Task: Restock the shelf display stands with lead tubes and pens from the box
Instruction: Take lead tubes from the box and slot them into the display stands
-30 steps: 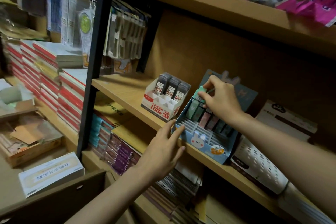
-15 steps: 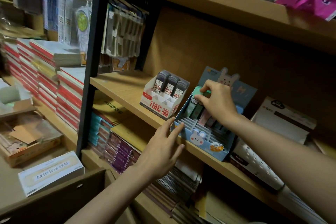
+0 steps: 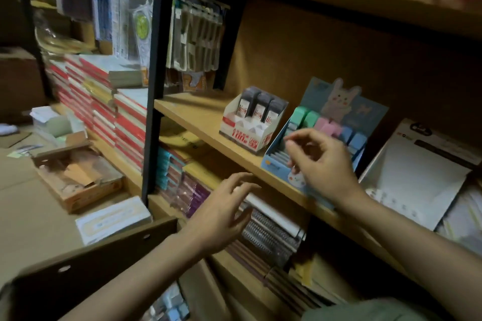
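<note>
Done so far: we judge the blue rabbit stand [image 3: 276,164], right of centre on the middle shelf [image 3: 198,114], partly stocked; its back row holds pastel lead tubes [image 3: 326,125] and its front slots look bare.
White stand: the white and red stand [image 3: 247,135], just left of the blue one, looks full along its back row with dark lead tubes [image 3: 260,107].
Left to do: we judge the front slots of the blue stand unfilled, and we see no pens placed on this shelf.
Count, dark tubes: three, side by side.
Count, pastel tubes: about six in view, two green, two pink, two blue; the hand may hide more.
Count, stands: two.
Box: a brown box flap [image 3: 86,266] crosses the lower left of the frame; small blurred packs [image 3: 172,307] show at the bottom centre, too blurred to count.
Left hand [image 3: 219,219]: lower centre, below the shelf edge, grip spread, fingers apart, touching nothing.
Right hand [image 3: 320,164]: in front of the blue stand, grip loosely curled with fingertips near one another; we cannot tell whether it pinches anything, since that part is blurred.
Other stock: notebook stacks [image 3: 104,112] at left, hanging packets [image 3: 198,39] at upper centre.
</note>
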